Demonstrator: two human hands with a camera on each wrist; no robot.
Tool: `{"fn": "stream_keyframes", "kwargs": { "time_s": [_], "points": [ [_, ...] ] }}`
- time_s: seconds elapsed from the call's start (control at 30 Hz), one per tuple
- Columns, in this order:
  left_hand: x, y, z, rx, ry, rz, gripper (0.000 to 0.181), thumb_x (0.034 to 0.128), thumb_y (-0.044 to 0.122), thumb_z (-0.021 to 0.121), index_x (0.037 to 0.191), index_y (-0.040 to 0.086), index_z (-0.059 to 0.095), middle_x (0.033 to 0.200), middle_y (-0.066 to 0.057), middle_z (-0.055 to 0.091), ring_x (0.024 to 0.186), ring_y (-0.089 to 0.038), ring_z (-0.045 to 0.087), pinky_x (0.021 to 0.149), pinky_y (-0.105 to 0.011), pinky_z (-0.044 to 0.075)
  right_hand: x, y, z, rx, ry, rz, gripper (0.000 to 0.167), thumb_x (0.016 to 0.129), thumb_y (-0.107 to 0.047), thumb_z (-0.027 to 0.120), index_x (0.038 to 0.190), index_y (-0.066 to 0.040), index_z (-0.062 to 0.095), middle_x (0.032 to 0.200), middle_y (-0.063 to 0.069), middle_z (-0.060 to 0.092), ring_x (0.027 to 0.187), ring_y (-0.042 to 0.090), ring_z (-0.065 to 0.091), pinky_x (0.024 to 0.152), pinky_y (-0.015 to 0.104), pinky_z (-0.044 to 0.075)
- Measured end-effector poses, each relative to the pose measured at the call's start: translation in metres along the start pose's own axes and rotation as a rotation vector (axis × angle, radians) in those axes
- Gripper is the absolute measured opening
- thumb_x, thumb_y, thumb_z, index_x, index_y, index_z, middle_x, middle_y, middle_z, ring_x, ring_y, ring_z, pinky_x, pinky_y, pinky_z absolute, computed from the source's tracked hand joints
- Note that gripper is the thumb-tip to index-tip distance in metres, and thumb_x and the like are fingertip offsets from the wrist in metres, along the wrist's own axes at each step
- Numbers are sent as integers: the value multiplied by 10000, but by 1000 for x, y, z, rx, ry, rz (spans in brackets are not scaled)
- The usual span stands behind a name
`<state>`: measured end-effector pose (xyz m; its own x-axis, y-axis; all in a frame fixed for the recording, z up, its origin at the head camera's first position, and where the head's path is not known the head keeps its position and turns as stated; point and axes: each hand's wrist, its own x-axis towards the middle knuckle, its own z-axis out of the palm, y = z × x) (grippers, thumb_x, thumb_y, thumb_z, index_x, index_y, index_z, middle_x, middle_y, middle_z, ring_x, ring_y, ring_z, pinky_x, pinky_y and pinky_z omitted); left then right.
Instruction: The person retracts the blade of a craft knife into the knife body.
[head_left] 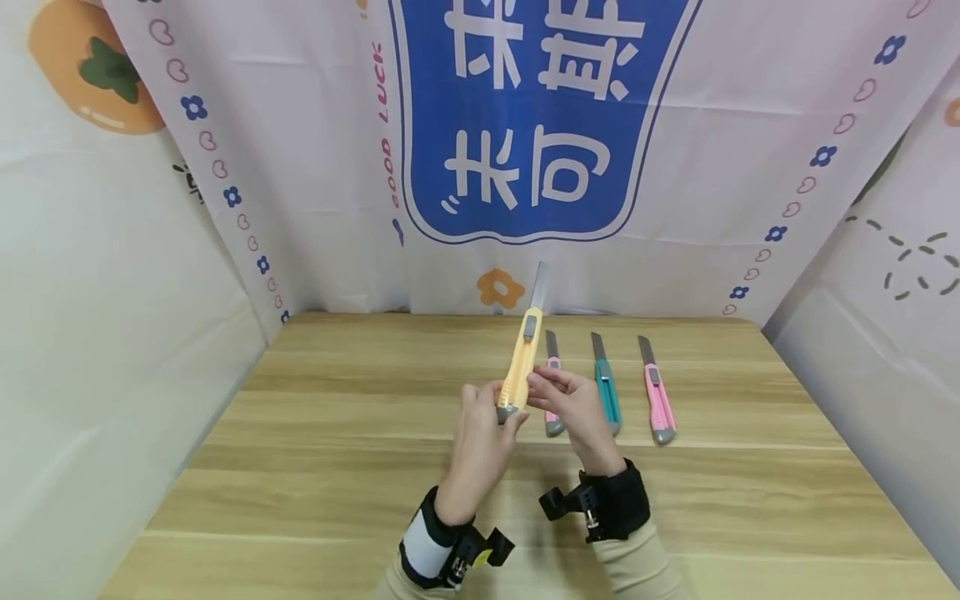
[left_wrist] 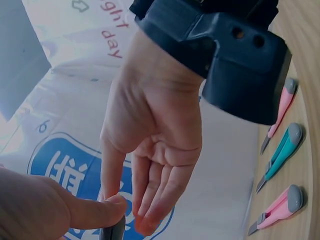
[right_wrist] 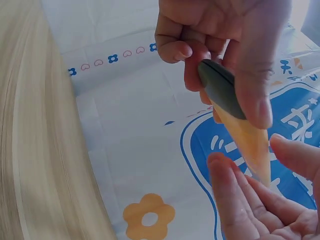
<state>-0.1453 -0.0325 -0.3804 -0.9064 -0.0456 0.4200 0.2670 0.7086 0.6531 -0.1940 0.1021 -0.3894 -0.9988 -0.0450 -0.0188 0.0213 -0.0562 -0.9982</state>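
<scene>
A yellow utility knife point(head_left: 522, 358) with its blade out is held up, tilted, blade pointing away. My left hand point(head_left: 480, 433) grips it near the grey end cap, thumb on one side, as the right wrist view shows. Beside the handle is my right hand point(head_left: 577, 408), its fingers and thumb spread around the yellow body point(right_wrist: 250, 142) without visibly pinching it; whether they touch it I cannot tell. On the table behind lie a pink utility knife point(head_left: 554, 423), partly covered by the right hand, a teal one point(head_left: 604, 383) and another pink one point(head_left: 658, 404), blades extended.
The wood-grain table point(head_left: 337, 467) ends at a printed cloth point(head_left: 337, 167) hanging behind it, with more cloth at both sides. Each wrist wears a black strap with a small camera point(head_left: 566, 502).
</scene>
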Motion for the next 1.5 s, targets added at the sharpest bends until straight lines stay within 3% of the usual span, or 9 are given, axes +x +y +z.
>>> {"fn": "stream_keyframes", "kwargs": {
  "time_s": [0.17,0.4,0.5,0.67,0.83,0.93,1.0,1.23,1.5],
  "points": [
    [-6,3,3,-8,-27,-30,480,773,126,797,1157,-81,598,910,-137,502,692,-129,412,574,-168,354,-2,1,0,-19,4,12,368,916,-119,646,1221,81,598,1005,129,737,714,47,708,734,232,614],
    [-6,-2,4,-56,-161,-62,535,788,173,788,1182,-71,521,956,-147,501,730,-127,416,556,-157,359,-4,1,-3,-51,-17,0,333,905,-56,641,1185,121,608,892,52,735,705,37,689,667,200,602],
    [-1,-8,1,-169,-282,-72,587,801,197,783,1223,-76,478,999,-176,543,771,-127,482,569,-150,405,-4,1,-6,-57,-37,-4,336,913,-52,628,1197,125,596,896,45,730,715,31,685,669,192,597],
    [12,-19,-10,-415,-505,-153,618,853,230,738,1299,-77,440,1083,-212,597,835,-174,612,647,-217,537,-5,-1,-13,-45,-53,-15,348,917,-49,620,1209,136,580,856,-21,722,704,32,689,674,192,597],
    [21,-30,-18,-562,-619,-177,589,900,196,682,1361,-74,434,1229,-240,588,1021,-245,644,826,-289,585,-6,-5,-18,-16,-72,-44,370,913,-45,625,1211,164,562,811,-97,707,714,27,691,688,188,598],
    [24,-37,-17,-669,-701,-187,577,919,120,642,1399,-83,396,1328,-277,549,1132,-311,634,924,-303,577,-6,-7,-20,-8,-96,-49,382,912,-50,628,1223,161,557,831,-111,710,752,25,692,711,193,600],
    [26,-41,-15,-729,-746,-195,546,922,77,623,1394,-91,405,1336,-294,547,1138,-291,646,943,-299,571,-6,-8,-20,-14,-107,-50,385,912,-54,630,1226,157,559,848,-111,711,774,20,688,721,193,599],
    [27,-46,-15,-832,-798,-185,414,916,11,602,1282,-152,499,1200,-366,602,937,-155,726,889,-346,595,-5,-8,-19,-22,-117,-58,378,908,-43,632,1217,164,562,864,-102,710,797,19,680,731,200,599],
    [28,-46,-13,-816,-799,-244,374,893,8,632,1222,-143,539,1139,-326,653,871,-125,734,906,-420,586,-4,-8,-19,-47,-124,-23,383,907,-52,633,1230,142,565,892,-91,703,803,14,676,724,194,595]
  ]
}}
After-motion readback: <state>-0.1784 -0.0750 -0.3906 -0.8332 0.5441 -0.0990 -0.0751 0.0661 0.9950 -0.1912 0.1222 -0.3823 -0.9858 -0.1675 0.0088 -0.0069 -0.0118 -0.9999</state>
